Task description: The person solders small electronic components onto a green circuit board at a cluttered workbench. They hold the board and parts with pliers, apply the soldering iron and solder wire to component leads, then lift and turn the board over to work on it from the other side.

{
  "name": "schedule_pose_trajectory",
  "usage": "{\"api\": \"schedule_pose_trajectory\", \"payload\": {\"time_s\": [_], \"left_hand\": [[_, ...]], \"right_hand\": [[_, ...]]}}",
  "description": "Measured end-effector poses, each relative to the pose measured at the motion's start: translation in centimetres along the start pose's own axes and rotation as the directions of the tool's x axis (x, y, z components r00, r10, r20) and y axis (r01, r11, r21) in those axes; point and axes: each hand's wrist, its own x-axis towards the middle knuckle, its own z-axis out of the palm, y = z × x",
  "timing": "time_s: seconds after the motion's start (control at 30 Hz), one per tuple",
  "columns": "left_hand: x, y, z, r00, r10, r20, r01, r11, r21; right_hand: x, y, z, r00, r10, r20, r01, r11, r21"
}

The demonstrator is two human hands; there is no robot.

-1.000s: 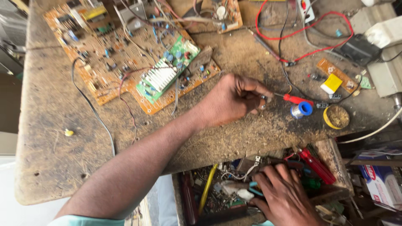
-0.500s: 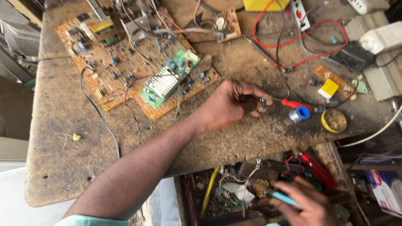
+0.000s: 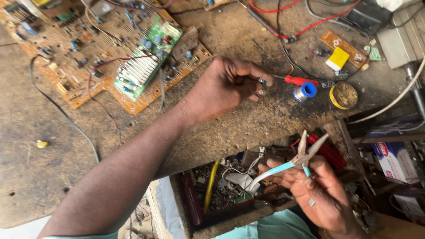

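My left hand rests on the worn wooden bench, fingers pinched on a small metal part at its fingertips. Just right of it lie a red-handled screwdriver and a blue solder spool. My right hand is lower right, over an open drawer, and grips light-blue-handled pliers whose jaws point up and stand apart.
An orange circuit board with a green board and finned heatsink lies upper left. Red and black wires, a yellow tin, a small board with a yellow block sit upper right. Boxes stand at right.
My right hand has come up out of the drawer with the pliers. The view has shifted closer; my left hand keeps its pinch in place.
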Motion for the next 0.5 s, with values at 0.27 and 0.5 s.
{"api": "schedule_pose_trajectory", "payload": {"time_s": [0.27,0.5], "left_hand": [[-0.1,-0.9,0.4,0.998,-0.055,0.031,0.057,0.994,-0.096],[-0.2,-0.4,0.7,0.992,-0.077,0.097,0.098,0.966,-0.238]], "right_hand": [[0.5,2.3,-0.9,0.994,-0.039,-0.107,0.07,0.953,0.295],[2.0,2.5,-0.4,0.939,0.238,-0.249,-0.221,0.971,0.093]]}}
